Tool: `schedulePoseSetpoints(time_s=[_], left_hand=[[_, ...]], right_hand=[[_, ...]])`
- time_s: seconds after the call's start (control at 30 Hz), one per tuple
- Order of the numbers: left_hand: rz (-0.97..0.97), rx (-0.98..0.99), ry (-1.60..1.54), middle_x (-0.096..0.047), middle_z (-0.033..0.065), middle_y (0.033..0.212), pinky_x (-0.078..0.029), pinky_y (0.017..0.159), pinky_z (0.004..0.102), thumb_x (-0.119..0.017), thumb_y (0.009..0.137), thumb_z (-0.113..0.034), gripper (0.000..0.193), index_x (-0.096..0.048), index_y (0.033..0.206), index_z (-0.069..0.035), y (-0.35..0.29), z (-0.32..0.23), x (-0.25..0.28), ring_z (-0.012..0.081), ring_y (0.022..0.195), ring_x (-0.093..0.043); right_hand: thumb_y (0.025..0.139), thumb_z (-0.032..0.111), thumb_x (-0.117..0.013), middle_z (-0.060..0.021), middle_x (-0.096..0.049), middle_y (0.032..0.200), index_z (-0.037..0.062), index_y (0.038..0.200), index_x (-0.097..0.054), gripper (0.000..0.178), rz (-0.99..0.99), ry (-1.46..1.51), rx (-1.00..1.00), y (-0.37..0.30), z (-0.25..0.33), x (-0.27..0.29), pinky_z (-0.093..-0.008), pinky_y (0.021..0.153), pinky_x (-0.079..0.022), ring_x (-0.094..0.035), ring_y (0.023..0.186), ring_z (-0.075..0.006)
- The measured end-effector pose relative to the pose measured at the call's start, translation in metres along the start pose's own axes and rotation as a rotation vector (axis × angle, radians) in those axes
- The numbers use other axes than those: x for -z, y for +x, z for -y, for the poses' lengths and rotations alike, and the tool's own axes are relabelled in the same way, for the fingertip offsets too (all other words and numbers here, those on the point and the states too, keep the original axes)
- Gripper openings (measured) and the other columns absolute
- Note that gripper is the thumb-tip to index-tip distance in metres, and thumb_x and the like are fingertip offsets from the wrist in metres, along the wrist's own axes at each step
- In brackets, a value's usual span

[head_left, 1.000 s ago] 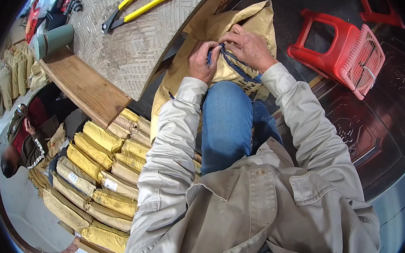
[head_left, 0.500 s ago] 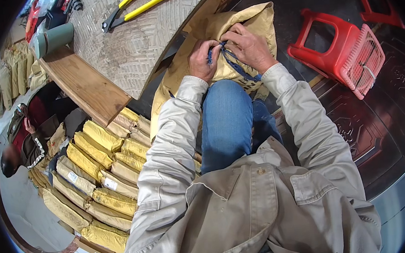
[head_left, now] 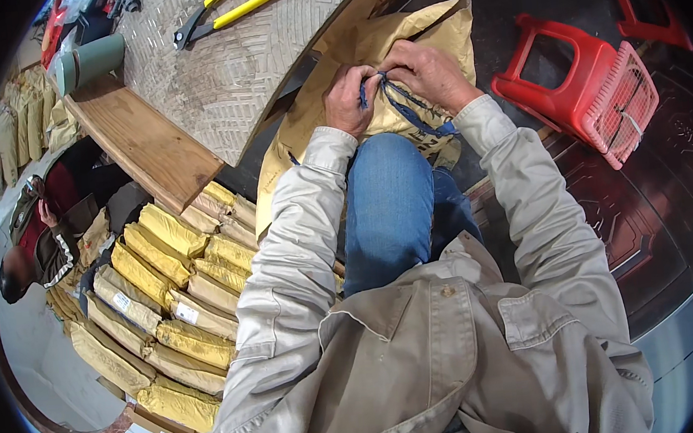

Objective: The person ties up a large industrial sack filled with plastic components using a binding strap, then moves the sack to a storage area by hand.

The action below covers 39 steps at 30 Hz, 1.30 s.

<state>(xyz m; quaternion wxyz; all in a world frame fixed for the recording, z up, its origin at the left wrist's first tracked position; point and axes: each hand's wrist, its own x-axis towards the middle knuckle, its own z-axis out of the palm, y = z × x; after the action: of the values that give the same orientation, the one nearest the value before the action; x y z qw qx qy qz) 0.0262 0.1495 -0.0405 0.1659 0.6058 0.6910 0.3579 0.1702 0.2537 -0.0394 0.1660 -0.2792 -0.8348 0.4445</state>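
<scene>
Just beyond my knee, a crumpled yellow-brown paper sack [head_left: 453, 41] lies under both hands. A dark blue cloth strip or cord [head_left: 409, 116] runs from between my hands, its loose end trailing over the sack toward my right wrist. My left hand [head_left: 347, 98] pinches a short bit of it with bent fingers. Close by, almost touching, my right hand [head_left: 430, 73] has thumb and fingertips pressed together on the same blue strip. Whether there is a knot between the fingertips I cannot make out.
Yellow-handled pliers [head_left: 237, 12] lie on the textured tabletop [head_left: 214, 88]. Beside it are a wooden plank [head_left: 141, 143] and a green cylinder [head_left: 90, 64]. Stacked yellow packages [head_left: 176, 271] stand left, near another person [head_left: 61, 210]. A red stool [head_left: 555, 78] with a pink basket [head_left: 621, 105] is right.
My right hand and forearm have shifted slightly to the right, with the trailing blue strip. The sack's upper right edge has folded differently, showing a dark gap. Both hands keep pinching.
</scene>
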Motion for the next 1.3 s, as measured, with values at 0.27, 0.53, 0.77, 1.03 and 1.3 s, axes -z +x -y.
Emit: schedulePoseSetpoints(time_s=[0.27, 0.53, 0.77, 1.03, 1.3], left_hand=[[-0.006, 0.023, -0.007, -0.056, 0.0093, 0.077, -0.046, 0.059, 0.0316, -0.064, 0.075, -0.01, 0.012, -0.055, 0.083, -0.007, 0.0, 0.001, 0.0, 0.0251, 0.068, -0.056], [-0.017, 0.033, -0.003, -0.056, 0.0084, 0.077, -0.046, 0.059, 0.033, -0.064, 0.074, -0.012, 0.014, -0.055, 0.083, -0.008, 0.0, 0.0, -0.001, 0.0255, 0.069, -0.056], [-0.011, 0.033, 0.005, -0.056, 0.0084, 0.076, -0.046, 0.058, 0.0331, -0.064, 0.074, -0.012, 0.014, -0.055, 0.083, -0.008, 0.0, -0.002, 0.0, 0.0255, 0.068, -0.056], [-0.026, 0.034, -0.014, -0.056, 0.0084, 0.075, -0.046, 0.059, 0.0332, -0.065, 0.073, -0.011, 0.013, -0.055, 0.082, -0.008, 0.001, -0.003, 0.002, 0.0258, 0.068, -0.056], [-0.004, 0.034, -0.032, -0.056, 0.0094, 0.074, -0.046, 0.058, 0.0339, -0.065, 0.072, -0.01, 0.012, -0.056, 0.079, -0.006, 0.001, -0.006, 0.005, 0.0267, 0.068, -0.056]], right_hand=[[0.076, 0.016, -0.056, -0.0086, -0.052, 0.079, 0.0068, 0.084, -0.051, 0.014, 0.192, -0.385, 0.043, 0.014, 0.017, 0.013, -0.0393, 0.059, -0.043, -0.057, 0.073, -0.0278], [0.074, 0.016, -0.056, -0.0086, -0.053, 0.079, 0.0078, 0.084, -0.048, 0.016, 0.072, -0.186, -0.072, 0.007, 0.02, 0.007, -0.0387, 0.058, -0.043, -0.057, 0.07, -0.0287], [0.071, 0.013, -0.056, -0.0096, -0.053, 0.075, 0.0072, 0.082, -0.048, 0.014, 0.057, -0.123, 0.007, 0.007, 0.006, 0.007, -0.0382, 0.058, -0.043, -0.056, 0.069, -0.0292], [0.069, 0.014, -0.057, -0.0114, -0.054, 0.07, 0.0051, 0.078, -0.046, 0.017, -0.041, -0.247, -0.021, 0.01, 0.012, 0.01, -0.04, 0.055, -0.042, -0.055, 0.065, -0.0318], [0.068, 0.016, -0.058, -0.0123, -0.054, 0.067, 0.0042, 0.076, -0.046, 0.018, -0.235, -0.18, -0.204, 0.009, 0.013, -0.007, -0.0404, 0.055, -0.043, -0.054, 0.063, -0.0329]])
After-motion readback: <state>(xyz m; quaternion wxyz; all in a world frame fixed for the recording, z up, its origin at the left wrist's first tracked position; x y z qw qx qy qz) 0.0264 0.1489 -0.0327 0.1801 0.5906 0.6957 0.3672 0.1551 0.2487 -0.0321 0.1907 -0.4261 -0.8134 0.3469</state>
